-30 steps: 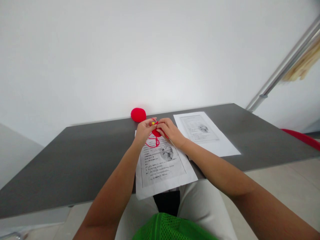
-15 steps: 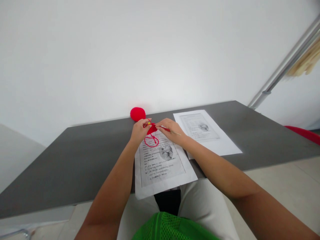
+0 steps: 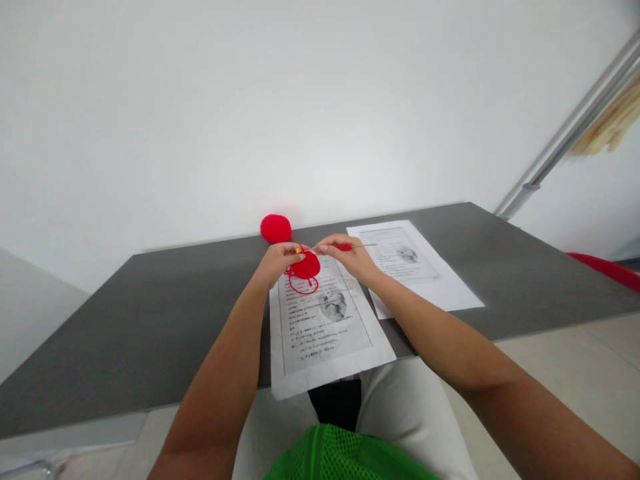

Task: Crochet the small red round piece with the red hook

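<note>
Pinched in my left hand (image 3: 279, 261) is a small round red crochet piece (image 3: 306, 266), its flat face turned toward me. A tiny yellow item, perhaps a stitch marker (image 3: 299, 251), sits at its upper edge by my thumb. My right hand (image 3: 347, 254) closes around a crochet hook (image 3: 344, 247) with a red grip; its thin shaft points left to the piece's top edge. Whether the tip is inside a stitch is too small to tell. A loose loop of red yarn (image 3: 305, 292) hangs below the piece. Behind my left hand rests a red yarn ball (image 3: 275, 228).
Beneath my hands lies a printed sheet (image 3: 320, 353) with text and a picture, reaching over the front edge of the dark table (image 3: 200, 320). A second printed sheet (image 3: 440, 290) lies to the right. A white wall (image 3: 320, 120) stands behind the table.
The crochet piece has turned so more of its round face shows. My right hand has shifted slightly right, and the hook now lies nearly level instead of sloping down to the right.
</note>
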Demonstrator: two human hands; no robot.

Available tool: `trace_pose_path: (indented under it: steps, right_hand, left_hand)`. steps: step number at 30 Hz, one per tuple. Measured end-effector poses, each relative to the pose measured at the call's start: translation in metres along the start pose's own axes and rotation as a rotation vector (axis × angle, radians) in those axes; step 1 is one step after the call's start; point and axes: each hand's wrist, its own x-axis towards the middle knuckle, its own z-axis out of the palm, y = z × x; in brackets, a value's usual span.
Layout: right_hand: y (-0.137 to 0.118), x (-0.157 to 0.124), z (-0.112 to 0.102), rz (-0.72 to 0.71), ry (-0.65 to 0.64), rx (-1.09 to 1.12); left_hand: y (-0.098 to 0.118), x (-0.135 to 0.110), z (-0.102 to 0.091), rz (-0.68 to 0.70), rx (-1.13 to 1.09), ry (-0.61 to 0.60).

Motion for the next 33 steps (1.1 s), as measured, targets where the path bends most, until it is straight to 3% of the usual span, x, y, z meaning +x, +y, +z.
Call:
trace_pose_path:
  steps: [7,11,14,24,30,33]
  right_hand:
    - [0.0,-0.004,0.003,-0.134,-0.034,-0.143]
    - [0.004,-0.005,0.002,-0.225,-0.118,-0.231]
    - [0.005,-0.005,-0.001,-0.195,-0.185,-0.327]
    - [-0.001,-0.002,-0.003,-0.131,-0.168,-0.48]
    - [0.011,-0.003,0.001,-0.337,-0.102,-0.56]
    - [0.012,-0.004,0.002,-0.441,-0.092,-0.582]
  left_hand:
    - [0.007,-0.006,-0.002,-0.114,-0.273,-0.189]
    - [0.005,-0.006,-0.004,-0.126,-0.262,-0.216]
    - [0.002,-0.004,-0.004,-0.118,-0.198,-0.211]
    - [0.007,-0.004,0.017,0.053,0.056,0.041]
    - [-0.001,-0.002,0.034,0.141,0.063,0.26]
    - [-0.001,-0.003,0.041,0.123,-0.107,0.255]
